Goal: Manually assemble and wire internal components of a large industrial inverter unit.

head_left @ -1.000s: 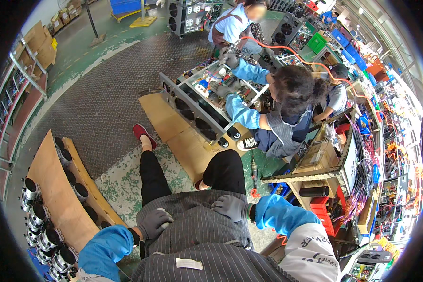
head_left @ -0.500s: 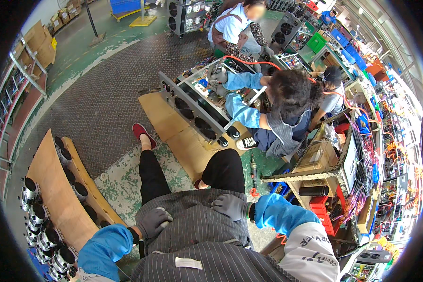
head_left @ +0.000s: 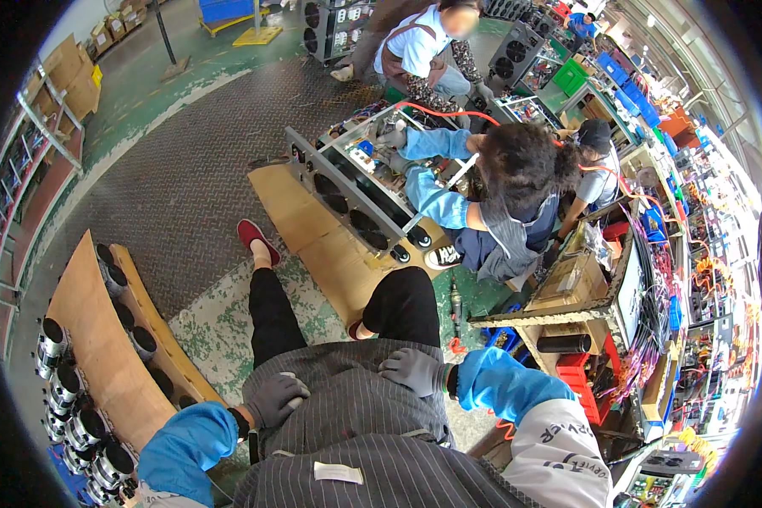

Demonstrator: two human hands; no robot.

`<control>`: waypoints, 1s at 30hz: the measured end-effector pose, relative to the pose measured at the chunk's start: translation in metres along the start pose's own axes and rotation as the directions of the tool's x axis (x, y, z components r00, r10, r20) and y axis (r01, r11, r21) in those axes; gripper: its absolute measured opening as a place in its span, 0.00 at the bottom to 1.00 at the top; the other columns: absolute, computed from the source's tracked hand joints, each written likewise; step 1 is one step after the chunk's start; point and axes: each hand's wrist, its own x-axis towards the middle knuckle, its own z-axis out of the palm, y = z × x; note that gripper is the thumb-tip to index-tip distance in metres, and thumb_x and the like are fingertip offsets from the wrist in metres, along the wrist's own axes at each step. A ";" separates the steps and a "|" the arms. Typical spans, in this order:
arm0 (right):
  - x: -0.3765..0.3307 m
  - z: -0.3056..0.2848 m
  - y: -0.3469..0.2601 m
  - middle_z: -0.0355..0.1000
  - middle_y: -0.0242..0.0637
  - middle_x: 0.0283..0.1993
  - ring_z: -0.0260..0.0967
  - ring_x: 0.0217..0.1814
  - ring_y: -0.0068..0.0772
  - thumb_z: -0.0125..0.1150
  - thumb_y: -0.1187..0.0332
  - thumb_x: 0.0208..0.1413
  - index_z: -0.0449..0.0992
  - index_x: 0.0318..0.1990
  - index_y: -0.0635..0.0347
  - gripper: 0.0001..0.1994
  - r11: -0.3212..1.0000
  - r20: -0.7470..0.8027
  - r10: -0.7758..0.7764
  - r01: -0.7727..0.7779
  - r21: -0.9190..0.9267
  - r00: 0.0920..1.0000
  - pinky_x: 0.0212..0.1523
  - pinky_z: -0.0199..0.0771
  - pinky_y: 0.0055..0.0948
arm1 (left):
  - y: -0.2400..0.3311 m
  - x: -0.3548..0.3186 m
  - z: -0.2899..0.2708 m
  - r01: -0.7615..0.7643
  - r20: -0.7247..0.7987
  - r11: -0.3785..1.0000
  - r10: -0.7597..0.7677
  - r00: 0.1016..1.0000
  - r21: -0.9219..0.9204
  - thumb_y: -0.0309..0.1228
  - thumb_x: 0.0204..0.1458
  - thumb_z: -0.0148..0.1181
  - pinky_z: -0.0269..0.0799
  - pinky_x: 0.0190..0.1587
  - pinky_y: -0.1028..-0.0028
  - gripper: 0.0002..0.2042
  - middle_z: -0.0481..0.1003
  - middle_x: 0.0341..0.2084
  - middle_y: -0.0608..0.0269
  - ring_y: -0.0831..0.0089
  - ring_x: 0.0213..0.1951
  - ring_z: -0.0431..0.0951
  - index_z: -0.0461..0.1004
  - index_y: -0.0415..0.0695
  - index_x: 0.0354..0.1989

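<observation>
My left hand [head_left: 277, 400], in a grey work glove, lies on the dark pinstriped apron [head_left: 356, 415] over my lap. My right hand [head_left: 413, 372], gloved the same way, rests palm down on the apron at the other side. Both hands lie flat with nothing in them, and a gap of apron separates them. Beyond my knees stands a metal equipment chassis [head_left: 347, 199] with round fans on its front panel. A co-worker in blue sleeve covers [head_left: 436, 199] reaches with gloved hands into its open top.
Cardboard [head_left: 339, 271] lies under the chassis. Dark cylindrical parts surround a wooden board [head_left: 114, 347] at left. A power screwdriver [head_left: 455, 309] is on the floor by a cluttered cart [head_left: 542, 317]. A crouching person [head_left: 415, 51] and a capped person [head_left: 597, 161] work nearby.
Behind the crouching person, a brown-clad leg and a light shoe have come into view. The capped person's arm is slightly lower. My hands have stayed in place.
</observation>
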 end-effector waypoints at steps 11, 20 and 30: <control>0.001 -0.004 -0.001 0.72 0.41 0.56 0.71 0.55 0.46 0.65 0.66 0.40 0.75 0.53 0.59 0.27 1.000 -0.014 0.000 0.000 0.002 1.000 0.55 0.73 0.42 | 0.001 0.001 -0.002 0.008 0.010 1.000 -0.008 1.000 -0.013 0.33 0.59 0.53 0.61 0.64 0.55 0.10 0.76 0.44 0.56 0.53 0.52 0.73 0.75 0.45 0.45; -0.001 0.003 0.002 0.71 0.40 0.55 0.71 0.53 0.46 0.65 0.65 0.39 0.76 0.53 0.57 0.27 1.000 -0.034 -0.002 0.002 0.004 0.999 0.54 0.73 0.42 | 0.003 0.002 -0.003 0.004 -0.002 1.000 -0.004 1.000 -0.003 0.33 0.58 0.54 0.61 0.64 0.55 0.10 0.76 0.44 0.56 0.54 0.51 0.73 0.75 0.45 0.45; 0.000 -0.006 -0.002 0.72 0.41 0.56 0.71 0.55 0.47 0.63 0.63 0.41 0.75 0.53 0.59 0.27 1.000 0.002 0.004 -0.004 -0.011 1.000 0.55 0.73 0.43 | 0.003 0.003 -0.003 -0.002 -0.001 1.000 0.002 1.000 -0.015 0.33 0.58 0.53 0.61 0.63 0.56 0.10 0.76 0.43 0.56 0.53 0.51 0.73 0.76 0.44 0.45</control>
